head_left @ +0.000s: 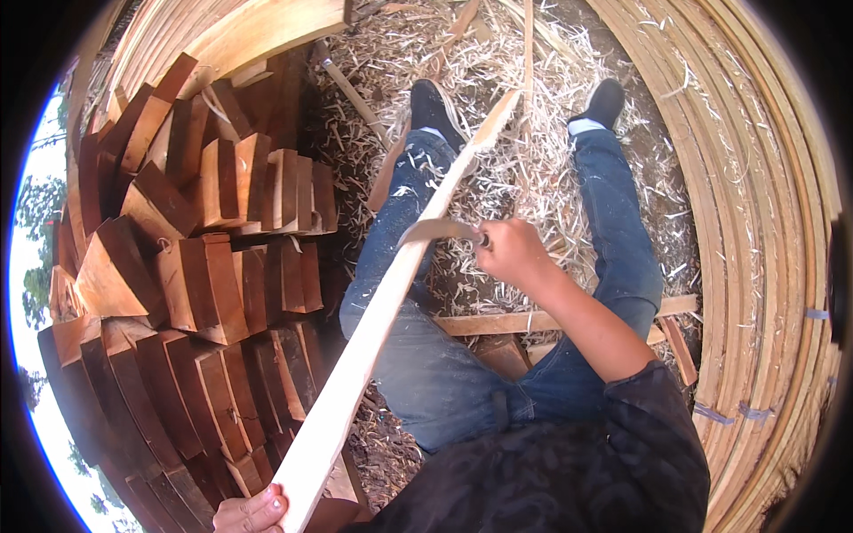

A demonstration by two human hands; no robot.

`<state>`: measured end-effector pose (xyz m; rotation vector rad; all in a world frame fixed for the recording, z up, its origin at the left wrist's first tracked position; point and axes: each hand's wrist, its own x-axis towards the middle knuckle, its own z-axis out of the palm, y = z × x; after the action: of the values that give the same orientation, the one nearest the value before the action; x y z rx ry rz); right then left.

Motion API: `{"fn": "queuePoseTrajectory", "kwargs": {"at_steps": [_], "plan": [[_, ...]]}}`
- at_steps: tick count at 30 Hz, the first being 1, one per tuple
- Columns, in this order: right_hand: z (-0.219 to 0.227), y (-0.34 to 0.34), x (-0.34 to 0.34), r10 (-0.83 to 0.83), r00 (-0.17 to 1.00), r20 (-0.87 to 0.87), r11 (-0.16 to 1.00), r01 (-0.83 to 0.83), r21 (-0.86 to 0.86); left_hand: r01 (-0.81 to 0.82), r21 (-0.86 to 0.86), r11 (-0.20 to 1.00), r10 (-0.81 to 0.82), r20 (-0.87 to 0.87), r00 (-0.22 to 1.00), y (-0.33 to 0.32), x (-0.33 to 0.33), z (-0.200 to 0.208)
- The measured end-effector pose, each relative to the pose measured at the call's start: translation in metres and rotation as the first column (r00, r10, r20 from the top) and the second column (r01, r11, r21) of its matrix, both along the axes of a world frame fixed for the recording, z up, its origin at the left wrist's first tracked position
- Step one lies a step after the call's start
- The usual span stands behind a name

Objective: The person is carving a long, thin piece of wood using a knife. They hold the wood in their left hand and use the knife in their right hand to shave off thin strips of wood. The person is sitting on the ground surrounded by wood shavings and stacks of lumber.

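Note:
A long pale wooden strip (355,351) slants from the lower left up across my left thigh, its pointed far end lying over the shavings between my feet. My left hand (251,513) grips its near end at the bottom edge, fingers wrapped round the side. In my right hand (514,253) is a curved knife (440,230), held by its dark handle. The knife's blade lies across the strip near my left knee, touching its upper face. Most of the handle is hidden inside my fist.
Stacked reddish-brown wooden blocks (209,284) rise close on my left. Long bundled wooden strips (737,266) run along my right, tied with bands. Pale shavings (524,186) cover the ground around my feet. A flat wooden bar (498,323) lies crosswise beneath my legs.

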<state>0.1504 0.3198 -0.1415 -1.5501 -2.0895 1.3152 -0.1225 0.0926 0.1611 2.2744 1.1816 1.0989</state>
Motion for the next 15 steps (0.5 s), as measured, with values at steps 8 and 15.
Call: {"fn": "queuePoseTrajectory", "kwargs": {"at_steps": [8, 15], "plan": [[-0.029, 0.034, 0.013, -0.158, 0.973, 0.165, 0.987, 0.163, -0.016, -0.214, 0.188, 0.959, 0.217, 0.006, 0.976, 0.011, 0.024, -0.008], [-0.064, 0.059, 0.026, -0.265, 0.931, 0.252, 0.964, 0.264, 0.037, -0.167, 0.14, 0.976, 0.187, -0.151, 0.971, 0.017, 0.022, -0.003]]}}
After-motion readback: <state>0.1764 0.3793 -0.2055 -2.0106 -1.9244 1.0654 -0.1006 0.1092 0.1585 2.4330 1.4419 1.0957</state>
